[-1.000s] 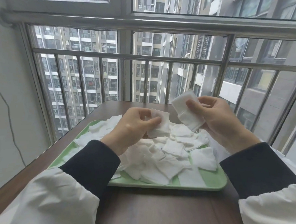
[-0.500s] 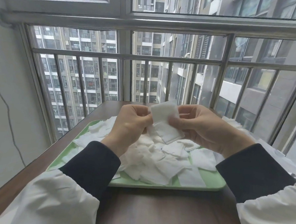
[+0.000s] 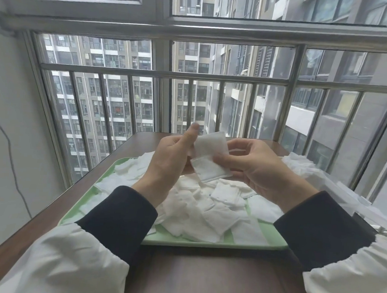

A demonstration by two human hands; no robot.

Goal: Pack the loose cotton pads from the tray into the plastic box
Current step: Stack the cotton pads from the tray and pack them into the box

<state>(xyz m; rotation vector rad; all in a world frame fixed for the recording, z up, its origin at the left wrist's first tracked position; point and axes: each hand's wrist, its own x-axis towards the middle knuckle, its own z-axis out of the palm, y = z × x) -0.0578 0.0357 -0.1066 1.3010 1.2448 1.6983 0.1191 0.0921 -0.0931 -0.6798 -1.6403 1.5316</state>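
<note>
- Cotton pads (image 3: 207, 212) mostly lie loose in the green tray (image 3: 205, 244), below both sets of fingers.
- Right hand (image 3: 254, 167) pinches a small stack (image 3: 210, 157) thumb-to-fingers, prob. to keep edges squared for packing.
- Left hand (image 3: 171, 158) sits against the stack's left edge w/ thumb straight up (fingers hidden, so can't tell its grip).
- Plastic box: not made out.

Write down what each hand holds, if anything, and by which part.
The right hand pinches a small stack of cotton pads at its right edge, thumb in front; the left hand meets its left edge, grip unclear.
</note>
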